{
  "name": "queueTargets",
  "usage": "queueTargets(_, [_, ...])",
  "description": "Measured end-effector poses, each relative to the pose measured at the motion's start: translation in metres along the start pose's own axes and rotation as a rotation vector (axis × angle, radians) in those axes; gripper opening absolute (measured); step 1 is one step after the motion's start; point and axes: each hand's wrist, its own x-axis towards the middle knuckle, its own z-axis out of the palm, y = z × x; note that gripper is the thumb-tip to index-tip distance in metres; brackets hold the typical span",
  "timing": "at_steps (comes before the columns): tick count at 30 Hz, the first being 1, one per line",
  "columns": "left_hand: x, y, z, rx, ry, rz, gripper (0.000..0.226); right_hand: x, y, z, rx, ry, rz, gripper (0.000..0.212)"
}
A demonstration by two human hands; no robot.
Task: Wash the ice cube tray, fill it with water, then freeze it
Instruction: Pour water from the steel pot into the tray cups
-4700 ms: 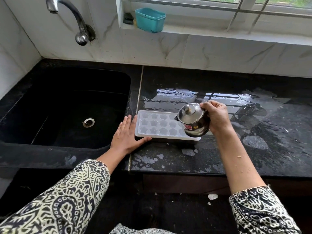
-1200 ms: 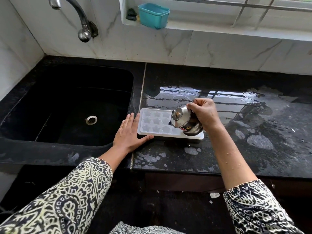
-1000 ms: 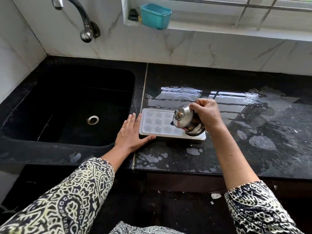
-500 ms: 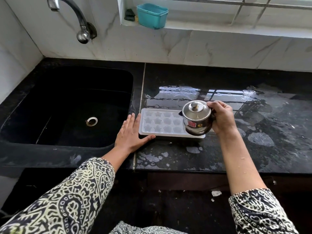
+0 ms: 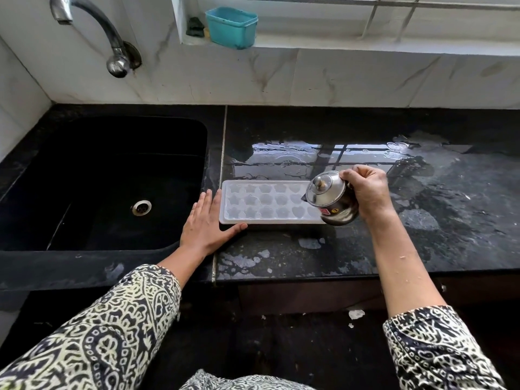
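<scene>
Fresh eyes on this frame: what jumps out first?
The shiny steel pot, tilted over the right end of the white ice cube tray on the wet black counter, gripped by the right hand. The left hand lies flat against the tray's left end. A teal tub sits on the windowsill.

The ice cube tray (image 5: 261, 202) is frosted white with star and heart cell shapes, and the steel pot (image 5: 330, 198) is shiny silver with a small red label. The countertop (image 5: 365, 130) and sink (image 5: 126, 136) are black. The wall tiles (image 5: 337, 77) are white with grey-brown veining, the tub (image 5: 232, 28) is teal, and the sleeves (image 5: 112, 333) carry a black-and-cream paisley print.
</scene>
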Motion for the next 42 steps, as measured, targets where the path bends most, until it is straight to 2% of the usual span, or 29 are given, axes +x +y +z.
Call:
queueTargets(8, [-0.0012,0.0017,-0.0009,0.003,-0.014,-0.014,0.113,0.0034,0.0022,-0.0026,-0.221,-0.009,-0.059,0.035])
queueTargets(19, [-0.0014,0.0032,-0.0010,0.004,-0.014,-0.019,0.113,0.0075,0.0047,-0.0030,-0.340,-0.008,-0.123,0.037])
queueTargets(42, [-0.0018,0.0028,-0.0010,0.002,-0.010,-0.012,0.113,0.0042,-0.0027,0.0004,-0.354,-0.013,-0.192,0.044])
